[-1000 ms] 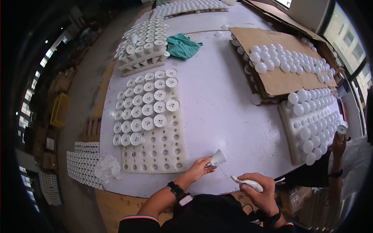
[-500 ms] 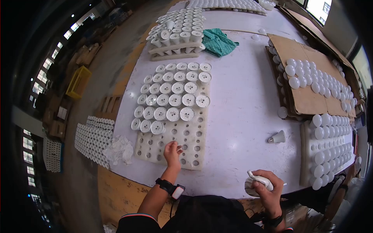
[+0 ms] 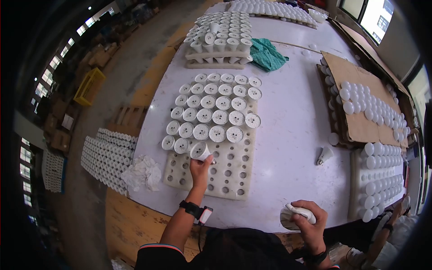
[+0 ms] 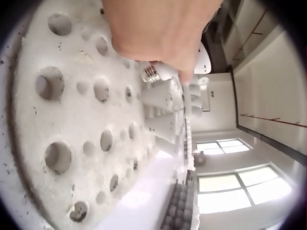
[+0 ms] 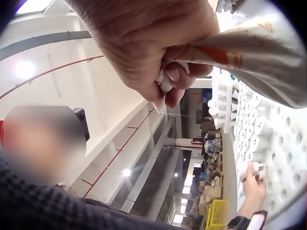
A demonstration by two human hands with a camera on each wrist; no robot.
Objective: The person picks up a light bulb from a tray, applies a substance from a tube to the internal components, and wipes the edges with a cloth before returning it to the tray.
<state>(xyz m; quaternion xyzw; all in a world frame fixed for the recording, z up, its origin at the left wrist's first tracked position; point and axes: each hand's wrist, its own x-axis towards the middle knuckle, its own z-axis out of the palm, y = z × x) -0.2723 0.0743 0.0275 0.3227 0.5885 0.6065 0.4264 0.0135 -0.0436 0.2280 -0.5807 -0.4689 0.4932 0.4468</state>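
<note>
pinching a white bulb housing (image 3: 198,149) in the left hand (image 3: 199,168), fingers closed on it, tilted, with metal screw threads (image 4: 151,74) showing above the foam tray (image 3: 220,180). right beside the nearest of the seated housings (image 3: 206,115), over the bare holes at the near end; can't tell whether touching. over to the right hand (image 3: 312,220): gripping a white bag (image 5: 259,52) with orange print, fingers curled round its narrow end, well apart from the tray, by the near edge of the table (image 3: 288,135). lying on its side to the right of the tray, in neither hand: a lone housing (image 3: 324,155). beyond the tray, packed into stacked trays, more housings (image 3: 220,44), next to a teal cloth (image 3: 268,55). off right, set out on brown cardboard (image 3: 355,65), round white globes (image 3: 369,112). at the right edge, partly in view, another person (image 3: 391,234).
</note>
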